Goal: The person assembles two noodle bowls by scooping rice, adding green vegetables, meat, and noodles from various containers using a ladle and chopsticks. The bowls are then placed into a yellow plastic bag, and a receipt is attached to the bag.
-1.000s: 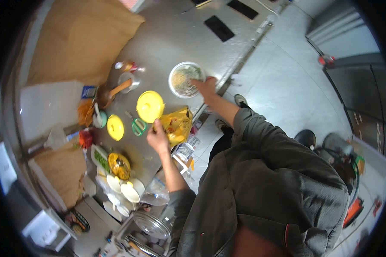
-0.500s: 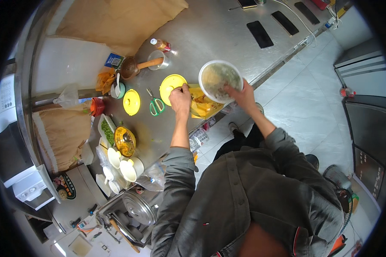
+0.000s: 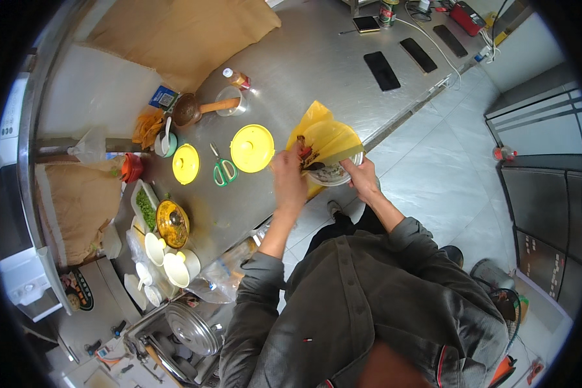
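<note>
The right hand has its fingers clasped on the rim of a round white plastic bowl, held at the edge of the grey metal table. The left hand pinches a translucent yellow plastic bag, which covers part of the bowl. A round yellow lid lies near the left hand, beside green-handled scissors.

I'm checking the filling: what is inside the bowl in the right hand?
Inside the near rim of the bowl, beside the right hand, some dark-flecked food shows. The yellow bag covers the rest, so whatever lies beneath cannot be seen.
</note>
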`<state>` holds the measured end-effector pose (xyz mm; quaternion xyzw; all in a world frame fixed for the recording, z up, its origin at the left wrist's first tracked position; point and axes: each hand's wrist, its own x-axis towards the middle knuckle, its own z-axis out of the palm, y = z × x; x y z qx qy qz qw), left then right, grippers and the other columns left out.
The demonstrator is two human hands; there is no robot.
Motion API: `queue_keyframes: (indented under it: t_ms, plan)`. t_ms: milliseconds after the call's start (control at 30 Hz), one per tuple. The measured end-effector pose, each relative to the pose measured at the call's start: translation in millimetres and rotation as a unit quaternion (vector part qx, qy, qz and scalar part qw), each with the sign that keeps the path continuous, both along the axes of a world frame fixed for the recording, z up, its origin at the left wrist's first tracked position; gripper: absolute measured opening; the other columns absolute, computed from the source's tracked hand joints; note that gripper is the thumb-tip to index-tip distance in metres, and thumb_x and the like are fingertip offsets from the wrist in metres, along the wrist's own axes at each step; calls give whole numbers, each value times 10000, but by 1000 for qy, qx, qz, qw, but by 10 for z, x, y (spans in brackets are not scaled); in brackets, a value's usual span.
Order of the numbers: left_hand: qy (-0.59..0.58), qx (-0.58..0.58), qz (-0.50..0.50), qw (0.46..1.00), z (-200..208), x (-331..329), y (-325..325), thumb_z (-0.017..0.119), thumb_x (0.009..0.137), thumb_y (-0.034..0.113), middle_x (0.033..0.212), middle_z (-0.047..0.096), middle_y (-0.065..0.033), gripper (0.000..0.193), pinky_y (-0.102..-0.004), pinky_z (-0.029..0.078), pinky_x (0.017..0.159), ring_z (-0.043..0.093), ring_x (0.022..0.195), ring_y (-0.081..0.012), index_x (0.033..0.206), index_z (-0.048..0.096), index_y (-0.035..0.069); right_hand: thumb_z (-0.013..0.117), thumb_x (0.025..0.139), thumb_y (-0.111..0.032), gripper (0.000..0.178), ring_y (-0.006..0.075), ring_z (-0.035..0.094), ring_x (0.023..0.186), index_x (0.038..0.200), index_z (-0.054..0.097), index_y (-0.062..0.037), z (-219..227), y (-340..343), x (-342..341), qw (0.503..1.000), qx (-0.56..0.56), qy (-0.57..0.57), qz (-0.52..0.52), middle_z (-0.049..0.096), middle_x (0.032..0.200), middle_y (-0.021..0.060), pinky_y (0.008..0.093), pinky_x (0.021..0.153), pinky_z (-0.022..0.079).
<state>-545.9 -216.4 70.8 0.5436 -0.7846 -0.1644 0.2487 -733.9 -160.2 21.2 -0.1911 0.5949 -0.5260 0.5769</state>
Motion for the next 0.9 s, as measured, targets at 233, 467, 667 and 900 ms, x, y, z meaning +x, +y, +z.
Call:
queue_keyframes:
  t_ms: [233,467,667,900]
  plan:
    - [442,464,154,752,-981,-187,127,708,896,74,1247,628,-132,458,-411,591,721,681,1004,-302,1317,537,17,623,956,-257,249,108,504,479,954,605,-9,51,-310,128,980,98,-141,-96,603,709,48,243,392,338]
    - [550,597,183,555,-1217,-426,249,640,966,380,1155,656,-109,513,-415,576,759,689,984,-237,1343,494,65,733,887,-242,345,220,603,542,1059,630,39,-415,-1002,96,996,79,21,26,661,750,104,316,479,490]
    - [45,-15,297,954,-912,-239,-116,792,812,301,1384,465,-216,785,-412,461,978,545,1183,-322,1433,388,39,784,803,-403,634,436,687,904,1157,613,95,-220,-567,-127,791,-23,611,4,699,851,240,499,823,535]
    - [-167,101,144,970,-315,-268,-1218,488,989,414,934,717,-203,480,-513,574,739,707,857,-391,830,751,45,555,977,-234,296,482,654,798,860,646,23,-168,-882,-209,830,-15,552,80,667,813,288,551,729,525]
